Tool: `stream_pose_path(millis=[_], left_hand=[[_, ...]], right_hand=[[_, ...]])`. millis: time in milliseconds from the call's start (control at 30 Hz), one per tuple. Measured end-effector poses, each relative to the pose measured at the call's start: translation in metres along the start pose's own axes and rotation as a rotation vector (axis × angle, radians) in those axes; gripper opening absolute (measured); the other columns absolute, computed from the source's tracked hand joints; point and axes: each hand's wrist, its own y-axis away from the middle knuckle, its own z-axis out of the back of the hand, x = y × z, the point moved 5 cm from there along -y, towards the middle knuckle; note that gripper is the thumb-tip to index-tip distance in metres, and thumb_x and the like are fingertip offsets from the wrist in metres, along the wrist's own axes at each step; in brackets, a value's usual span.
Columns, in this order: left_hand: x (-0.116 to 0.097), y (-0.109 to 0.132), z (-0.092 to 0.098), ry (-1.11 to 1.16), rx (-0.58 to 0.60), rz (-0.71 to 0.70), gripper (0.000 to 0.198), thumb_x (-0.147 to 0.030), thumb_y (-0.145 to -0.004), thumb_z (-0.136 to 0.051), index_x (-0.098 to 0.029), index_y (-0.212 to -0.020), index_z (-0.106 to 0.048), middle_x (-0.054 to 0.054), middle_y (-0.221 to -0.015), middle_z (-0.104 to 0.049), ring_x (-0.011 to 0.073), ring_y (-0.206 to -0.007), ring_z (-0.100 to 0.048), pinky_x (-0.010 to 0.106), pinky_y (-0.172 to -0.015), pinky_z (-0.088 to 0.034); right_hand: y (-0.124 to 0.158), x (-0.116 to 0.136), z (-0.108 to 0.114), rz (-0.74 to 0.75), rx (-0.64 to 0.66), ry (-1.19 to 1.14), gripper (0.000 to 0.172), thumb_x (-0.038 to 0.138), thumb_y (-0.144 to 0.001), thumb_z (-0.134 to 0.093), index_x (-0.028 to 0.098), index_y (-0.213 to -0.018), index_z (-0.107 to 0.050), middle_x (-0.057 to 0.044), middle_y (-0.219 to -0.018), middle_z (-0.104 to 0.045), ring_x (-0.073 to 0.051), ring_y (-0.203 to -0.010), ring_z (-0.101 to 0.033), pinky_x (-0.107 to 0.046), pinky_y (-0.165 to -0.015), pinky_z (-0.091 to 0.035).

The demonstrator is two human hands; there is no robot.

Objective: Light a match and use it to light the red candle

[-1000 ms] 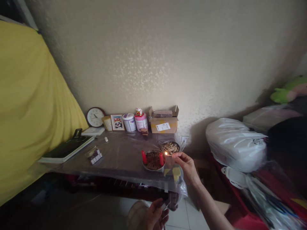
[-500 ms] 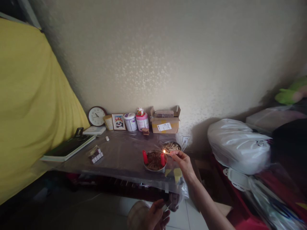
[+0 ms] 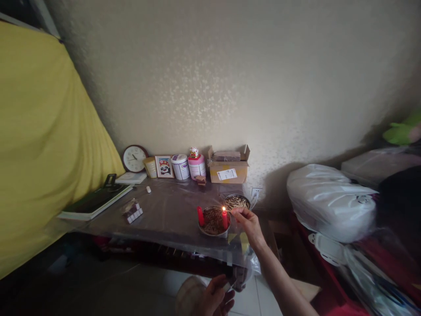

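Observation:
My right hand pinches a burning match, its flame at the tip of the right red candle. A second red candle stands at the left side of the same round metal bowl, which is filled with brown grains. From here I cannot tell whether the right candle's wick burns by itself. Low in front of the table, my left hand is closed on a small matchbox, partly hidden by the fingers. Behind the bowl sits a round tin full of loose matchsticks.
On the plastic-covered table lie a pack of matchboxes and a dark board. A clock, tubs, a framed panda picture and a cardboard box line the wall. White bags are at right.
My right hand has brought the match flame slightly left and down onto the right candle's tip. My left hand has stayed about where it was, still holding the matchbox.

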Motion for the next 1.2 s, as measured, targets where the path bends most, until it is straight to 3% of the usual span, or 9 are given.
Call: stream_pose_path(millis=[167,333,500,633,867,1100,1200], left_hand=[[-0.0034,0.0051,-0.0026,-0.02,-0.019,-0.005,0.048,-0.024,-0.035,-0.09,-0.024,-0.076,-0.064,-0.004,-0.064,-0.067,0.0159,-0.056,-0.064,0.029,-0.056,-0.044],[-0.0033,0.0054,-0.0042,0.016,0.07,-0.01,0.045,-0.026,-0.041,-0.089,-0.024,-0.079,-0.066,-0.003,-0.069,-0.07,0.0176,-0.063,-0.067,0.03,-0.061,-0.046],[-0.0025,-0.0001,0.0002,-0.045,0.004,0.038,0.042,-0.02,-0.041,-0.088,-0.024,-0.075,-0.064,-0.003,-0.067,-0.069,0.0164,-0.059,-0.065,0.03,-0.059,-0.045],[-0.0052,0.0,-0.0011,-0.04,0.101,0.046,0.044,-0.019,-0.044,-0.088,-0.023,-0.08,-0.064,-0.003,-0.076,-0.07,0.0172,-0.065,-0.067,0.03,-0.064,-0.046],[-0.0075,0.0066,-0.0033,-0.011,0.148,0.045,0.037,-0.02,-0.05,-0.086,-0.023,-0.081,-0.066,-0.002,-0.074,-0.069,0.0179,-0.068,-0.066,0.032,-0.067,-0.045],[-0.0015,0.0008,-0.0001,-0.002,0.066,0.023,0.052,-0.026,-0.035,-0.091,-0.022,-0.079,-0.064,-0.003,-0.068,-0.068,0.0162,-0.06,-0.065,0.03,-0.06,-0.043],[-0.0007,-0.0016,0.0016,0.001,0.081,0.016,0.051,-0.026,-0.038,-0.09,-0.023,-0.081,-0.063,-0.003,-0.07,-0.069,0.0168,-0.062,-0.065,0.03,-0.062,-0.044]], right_hand=[[-0.002,-0.0036,-0.0007,-0.009,-0.006,-0.008,0.035,0.048,-0.053,-0.082,0.017,-0.064,-0.071,0.003,-0.055,-0.058,-0.008,-0.049,-0.042,-0.022,-0.048,-0.033],[-0.0021,-0.0048,-0.0012,-0.016,-0.003,-0.011,0.035,0.049,-0.053,-0.082,0.017,-0.063,-0.07,0.004,-0.053,-0.056,-0.008,-0.049,-0.04,-0.022,-0.048,-0.031],[-0.0024,-0.0054,-0.0005,-0.019,-0.008,0.005,0.036,0.049,-0.052,-0.082,0.017,-0.064,-0.07,0.003,-0.055,-0.058,-0.009,-0.05,-0.042,-0.022,-0.049,-0.033],[-0.0023,-0.0061,0.0007,-0.021,-0.014,0.015,0.037,0.05,-0.052,-0.081,0.017,-0.065,-0.07,0.004,-0.053,-0.056,-0.008,-0.048,-0.04,-0.022,-0.047,-0.031],[-0.0011,-0.004,0.0023,-0.012,-0.025,0.014,0.036,0.049,-0.053,-0.081,0.016,-0.066,-0.071,0.003,-0.055,-0.056,-0.008,-0.05,-0.04,-0.021,-0.049,-0.032],[0.0003,-0.003,0.0024,-0.02,-0.025,0.029,0.037,0.049,-0.053,-0.08,0.016,-0.067,-0.069,0.002,-0.056,-0.057,-0.008,-0.049,-0.041,-0.022,-0.048,-0.032],[0.0015,-0.0011,0.0014,-0.023,-0.018,0.034,0.038,0.05,-0.054,-0.08,0.016,-0.067,-0.069,0.003,-0.053,-0.054,-0.008,-0.049,-0.04,-0.022,-0.048,-0.03]])
